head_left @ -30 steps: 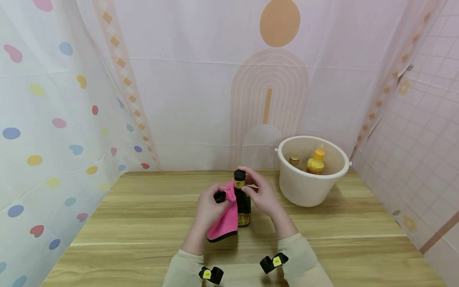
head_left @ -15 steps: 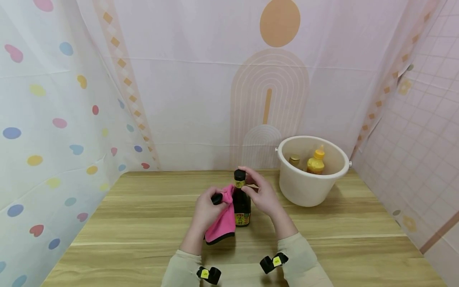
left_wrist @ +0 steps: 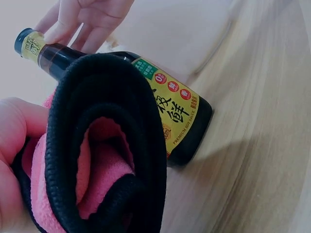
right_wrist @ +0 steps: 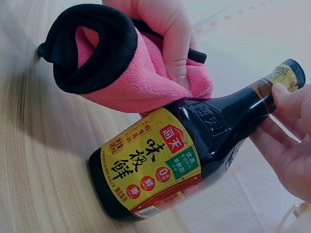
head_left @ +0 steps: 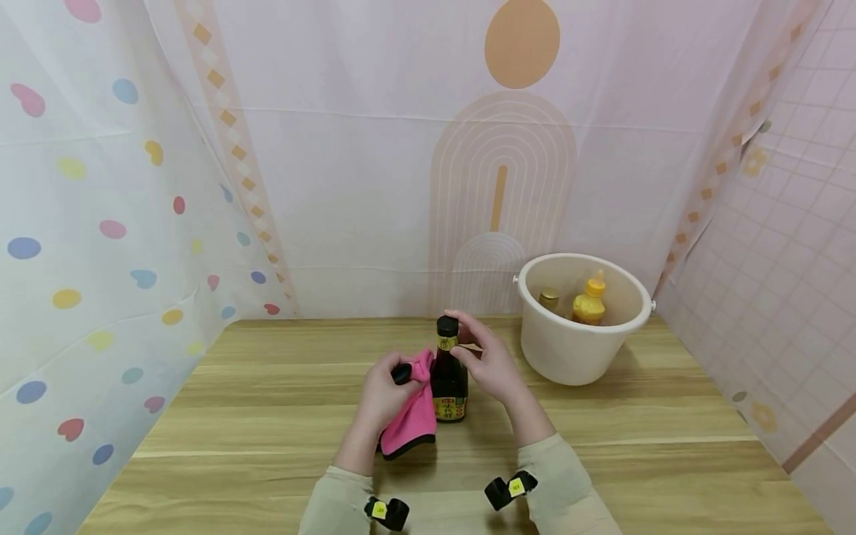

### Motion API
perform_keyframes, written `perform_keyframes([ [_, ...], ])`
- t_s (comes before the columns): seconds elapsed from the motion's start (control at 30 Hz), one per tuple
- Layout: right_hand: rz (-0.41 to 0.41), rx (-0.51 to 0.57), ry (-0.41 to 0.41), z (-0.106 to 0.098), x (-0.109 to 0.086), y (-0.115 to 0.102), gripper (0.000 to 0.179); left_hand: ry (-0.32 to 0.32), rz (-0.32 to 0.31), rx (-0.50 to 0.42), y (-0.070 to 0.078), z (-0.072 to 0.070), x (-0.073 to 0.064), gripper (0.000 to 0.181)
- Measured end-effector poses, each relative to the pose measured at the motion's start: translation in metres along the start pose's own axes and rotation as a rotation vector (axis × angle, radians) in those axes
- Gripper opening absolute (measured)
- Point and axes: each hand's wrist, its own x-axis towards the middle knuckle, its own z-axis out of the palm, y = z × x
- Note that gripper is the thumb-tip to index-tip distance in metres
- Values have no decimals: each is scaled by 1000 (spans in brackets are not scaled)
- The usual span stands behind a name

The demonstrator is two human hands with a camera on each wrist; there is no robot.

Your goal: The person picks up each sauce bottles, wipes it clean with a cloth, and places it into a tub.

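A dark soy sauce bottle (head_left: pixel 450 383) with a black cap and a yellow label stands upright on the wooden table. My right hand (head_left: pixel 487 360) holds it by the neck from the right, thumb in front, as the right wrist view shows. In my left hand (head_left: pixel 388 390) is a bunched pink cloth (head_left: pixel 413 416) with black edging, pinched between thumb and fingers. The cloth hangs down at the bottle's left side and overlaps its shoulder in the right wrist view. Rolled black edging (left_wrist: pixel 109 82) fills the front of the left wrist view and hides part of the label.
A white bucket (head_left: pixel 568 357) stands behind and right of my right hand. Inside it are a yellow squeeze bottle (head_left: pixel 589 303) and a bottle with a gold cap (head_left: pixel 548 299). A patterned curtain (head_left: pixel 361 186) hangs behind the wooden table (head_left: pixel 267 416).
My left hand and the cloth have moved a little left and down along the bottle, uncovering more of its label. My right hand keeps its place at the neck.
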Motion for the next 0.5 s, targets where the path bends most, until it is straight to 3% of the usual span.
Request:
perform_keyframes([
  [0.27, 12, -1, -5, -1, 0, 1, 50, -26, -3, 50, -6, 0, -1, 21],
  [0.5, 16, 17, 8, 2, 3, 36, 54, -59, -1, 112, -14, 2, -2, 20],
])
